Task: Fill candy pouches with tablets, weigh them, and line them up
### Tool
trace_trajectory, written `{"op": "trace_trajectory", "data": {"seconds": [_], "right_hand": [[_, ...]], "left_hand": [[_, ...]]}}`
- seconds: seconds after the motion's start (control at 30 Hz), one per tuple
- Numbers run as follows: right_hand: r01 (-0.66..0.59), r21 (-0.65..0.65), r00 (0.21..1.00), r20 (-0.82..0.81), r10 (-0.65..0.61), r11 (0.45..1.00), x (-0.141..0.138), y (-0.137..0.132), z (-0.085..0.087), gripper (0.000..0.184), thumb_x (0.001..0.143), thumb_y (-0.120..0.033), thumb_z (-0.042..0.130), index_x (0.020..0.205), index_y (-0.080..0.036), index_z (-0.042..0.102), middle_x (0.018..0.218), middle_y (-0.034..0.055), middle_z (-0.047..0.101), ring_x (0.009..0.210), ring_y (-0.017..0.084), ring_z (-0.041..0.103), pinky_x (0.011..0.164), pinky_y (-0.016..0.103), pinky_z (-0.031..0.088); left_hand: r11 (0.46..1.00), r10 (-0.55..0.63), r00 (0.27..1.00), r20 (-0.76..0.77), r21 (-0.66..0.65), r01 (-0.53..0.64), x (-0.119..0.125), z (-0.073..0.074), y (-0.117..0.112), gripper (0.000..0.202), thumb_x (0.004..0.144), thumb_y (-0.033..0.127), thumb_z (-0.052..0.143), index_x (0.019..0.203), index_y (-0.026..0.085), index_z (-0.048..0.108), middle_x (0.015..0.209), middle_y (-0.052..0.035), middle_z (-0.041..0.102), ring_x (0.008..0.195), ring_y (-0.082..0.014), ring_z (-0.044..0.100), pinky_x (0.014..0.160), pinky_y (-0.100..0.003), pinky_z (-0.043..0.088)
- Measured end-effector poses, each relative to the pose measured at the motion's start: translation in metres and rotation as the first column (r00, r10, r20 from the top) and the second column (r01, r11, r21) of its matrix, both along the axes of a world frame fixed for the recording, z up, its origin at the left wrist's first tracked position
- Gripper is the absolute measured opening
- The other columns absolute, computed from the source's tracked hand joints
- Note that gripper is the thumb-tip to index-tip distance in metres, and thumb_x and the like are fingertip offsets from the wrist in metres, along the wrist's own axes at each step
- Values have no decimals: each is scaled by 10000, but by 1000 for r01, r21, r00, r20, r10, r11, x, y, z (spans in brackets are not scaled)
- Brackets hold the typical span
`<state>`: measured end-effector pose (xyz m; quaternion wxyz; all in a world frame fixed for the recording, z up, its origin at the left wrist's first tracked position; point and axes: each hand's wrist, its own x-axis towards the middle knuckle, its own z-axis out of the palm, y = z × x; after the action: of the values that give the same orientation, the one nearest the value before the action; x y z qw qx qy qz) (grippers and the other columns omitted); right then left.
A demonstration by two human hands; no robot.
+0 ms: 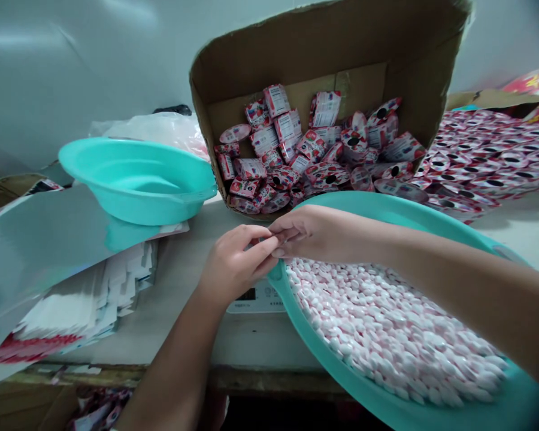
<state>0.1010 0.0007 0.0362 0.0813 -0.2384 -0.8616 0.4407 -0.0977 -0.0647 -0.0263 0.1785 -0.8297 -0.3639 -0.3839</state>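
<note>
My left hand [238, 263] and my right hand [312, 232] meet fingertip to fingertip at the left rim of a large turquoise basin [305, 326]. Fingers of both hands are pinched together; whatever lies between them is hidden. Small white-and-pink wrapped sweets [386, 323] fill much of the basin, and my right forearm passes over them. Beneath my hands, part of a white digital scale [263, 299] shows beside the basin. Just behind sits a cardboard box [341, 45] tipped on its side, with many small red-and-pink printed packs [290, 129] inside.
A second turquoise basin [139, 179] stands at the left, near stacked white-and-red flat sheets [85, 299]. Rows of pink packs with dark oval openings [489, 158] spread over the right side. The table's front edge [269, 377] runs below, with an open carton [36, 401] under it.
</note>
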Motion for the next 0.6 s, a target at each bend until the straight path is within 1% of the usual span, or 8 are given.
{"op": "trace_trajectory", "data": {"seconds": [0.07, 0.13, 0.2, 0.27, 0.37, 0.5, 0.6], "right_hand": [[5, -39, 1000, -2, -5, 999, 0, -2, 1, 234, 900, -247, 579, 1023, -81, 688, 889, 64, 693, 755, 142, 568, 620, 243, 408], [-17, -125, 999, -41, 12, 992, 0, -2, 1, 275, 928, -279, 568, 1084, -78, 671, 960, 85, 699, 798, 150, 598, 665, 247, 446], [-41, -210, 996, -86, 23, 977, 1, -1, 0, 310, 933, -312, 581, 1133, -85, 651, 1025, 97, 702, 857, 161, 625, 727, 256, 476], [-55, -287, 993, -118, 22, 956, 1, 0, -1, 338, 912, -290, 615, 1190, -98, 631, 1095, 100, 700, 921, 166, 633, 779, 259, 485], [-67, -377, 989, -145, 13, 924, 1, 2, -1, 371, 888, -196, 618, 1243, -89, 609, 1140, 99, 688, 971, 153, 619, 819, 248, 476], [-62, -394, 987, -161, -2, 917, 1, 2, 0, 339, 899, -177, 593, 1217, -62, 620, 1067, 92, 690, 906, 132, 606, 800, 247, 473], [-18, -384, 988, -151, -43, 923, 2, 2, -1, 337, 892, -155, 593, 1217, -72, 627, 1073, 84, 703, 807, 97, 597, 755, 225, 475]], "left_hand": [[1000, 2, 1000, 0, -4, -2, -1, 1, 0, 144, 877, 200, 665, 1021, 205, 667, 956, -61, 714, 844, -152, 661, 777, -281, 552], [1000, -1, 1000, 0, -5, 1, -1, 2, 0, 142, 878, 197, 673, 1020, 191, 673, 952, -68, 718, 849, -154, 666, 780, -279, 558], [1000, -10, 999, 34, -11, 11, 1, 4, 0, 139, 884, 194, 672, 1023, 186, 683, 959, -70, 722, 857, -149, 675, 789, -266, 569], [999, -24, 993, 112, -30, 28, 2, 5, 0, 137, 886, 181, 673, 1021, 186, 698, 965, -64, 725, 859, -132, 683, 789, -236, 574], [993, -37, 966, 257, -95, 63, 5, 4, 2, 155, 868, 137, 685, 1014, 174, 721, 970, -59, 724, 855, -107, 687, 765, -189, 569], [982, -33, 935, 354, -162, 96, 5, 3, 4, 187, 851, 132, 700, 1025, 182, 744, 958, -50, 727, 835, -104, 682, 741, -190, 563], [973, -9, 914, 405, -208, 102, 3, 4, 5, 185, 842, 138, 700, 1010, 189, 760, 950, -46, 730, 821, -109, 679, 724, -198, 559]]}}
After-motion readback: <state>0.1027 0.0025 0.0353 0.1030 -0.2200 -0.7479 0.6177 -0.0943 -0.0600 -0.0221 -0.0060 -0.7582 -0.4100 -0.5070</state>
